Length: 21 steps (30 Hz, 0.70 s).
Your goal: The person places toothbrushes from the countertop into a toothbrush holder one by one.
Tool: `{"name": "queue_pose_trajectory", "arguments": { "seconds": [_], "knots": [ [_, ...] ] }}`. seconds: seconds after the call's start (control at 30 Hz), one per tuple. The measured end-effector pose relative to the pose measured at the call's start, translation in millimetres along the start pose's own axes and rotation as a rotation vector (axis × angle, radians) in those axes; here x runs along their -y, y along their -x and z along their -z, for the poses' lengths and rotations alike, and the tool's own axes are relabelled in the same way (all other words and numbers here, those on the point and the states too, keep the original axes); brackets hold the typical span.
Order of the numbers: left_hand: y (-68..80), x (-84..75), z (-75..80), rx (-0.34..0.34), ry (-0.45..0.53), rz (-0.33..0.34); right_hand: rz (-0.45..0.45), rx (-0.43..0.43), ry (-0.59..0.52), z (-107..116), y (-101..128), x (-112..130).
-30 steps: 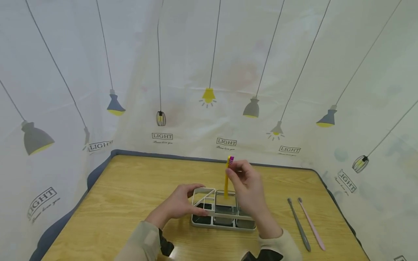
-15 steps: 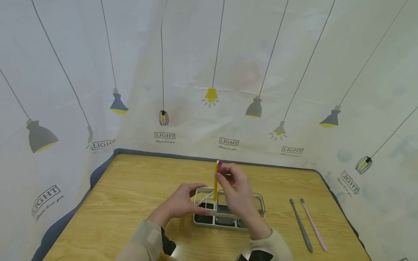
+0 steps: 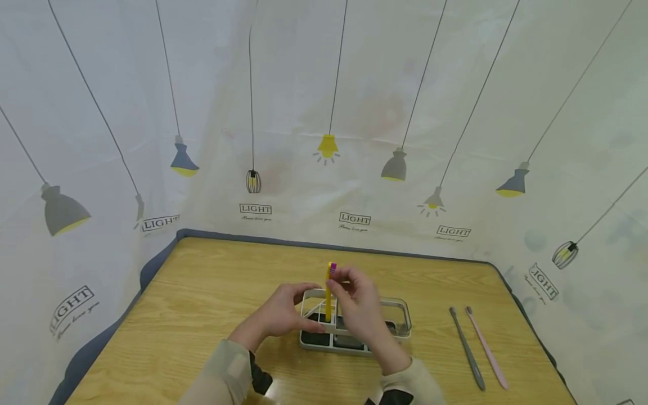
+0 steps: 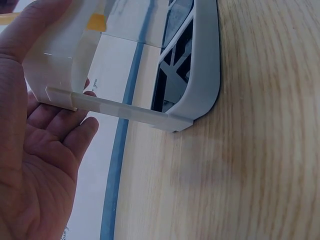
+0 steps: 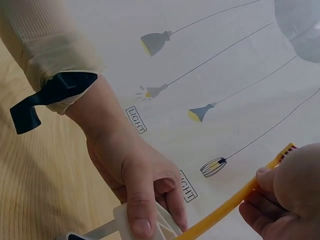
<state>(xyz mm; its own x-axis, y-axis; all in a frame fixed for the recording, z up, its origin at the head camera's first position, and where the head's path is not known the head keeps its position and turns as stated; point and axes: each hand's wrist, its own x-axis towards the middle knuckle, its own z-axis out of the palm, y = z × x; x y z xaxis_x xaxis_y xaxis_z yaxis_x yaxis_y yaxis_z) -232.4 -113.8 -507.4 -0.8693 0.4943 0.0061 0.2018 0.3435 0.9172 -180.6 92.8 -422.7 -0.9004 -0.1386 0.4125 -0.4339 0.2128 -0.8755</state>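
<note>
A white and grey toothbrush holder (image 3: 349,352) with several compartments stands on the table in the head view. My left hand (image 3: 280,311) grips the left end of its upper frame, thumb in front and fingers behind. Between the thumb and fingers of my right hand (image 3: 360,304) is a yellow toothbrush (image 3: 328,301), held upright near its purple-bristled head. The brush's lower end is inside a narrow opening beside the diagonal divider. In the right wrist view the yellow toothbrush (image 5: 220,212) slants down to the white frame (image 5: 162,222) under the left hand.
A grey toothbrush (image 3: 467,349) and a pink toothbrush (image 3: 487,347) lie side by side on the wooden table (image 3: 212,275), right of the holder. A pale curtain (image 3: 304,73) printed with lamps surrounds the table's back and sides.
My right hand has moved left and then down with the yellow toothbrush, from over the middle compartment into the narrow left opening. The left hand keeps its grip on the holder.
</note>
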Motion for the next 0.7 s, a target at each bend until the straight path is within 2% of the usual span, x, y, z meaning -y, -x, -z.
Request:
{"name": "queue_pose_trajectory", "arguments": {
  "seconds": [0.3,0.57,0.7],
  "knots": [
    [0.8,0.0,1.1,-0.008,-0.024,0.001,-0.093,0.034,0.003,-6,4,-17],
    [0.2,-1.2,1.5,0.002,-0.015,-0.012,-0.056,0.032,0.079,-9,8,-27],
    [0.0,-0.8,1.4,0.005,-0.002,-0.012,-0.065,0.044,0.095,-10,10,-31]
  ]
}}
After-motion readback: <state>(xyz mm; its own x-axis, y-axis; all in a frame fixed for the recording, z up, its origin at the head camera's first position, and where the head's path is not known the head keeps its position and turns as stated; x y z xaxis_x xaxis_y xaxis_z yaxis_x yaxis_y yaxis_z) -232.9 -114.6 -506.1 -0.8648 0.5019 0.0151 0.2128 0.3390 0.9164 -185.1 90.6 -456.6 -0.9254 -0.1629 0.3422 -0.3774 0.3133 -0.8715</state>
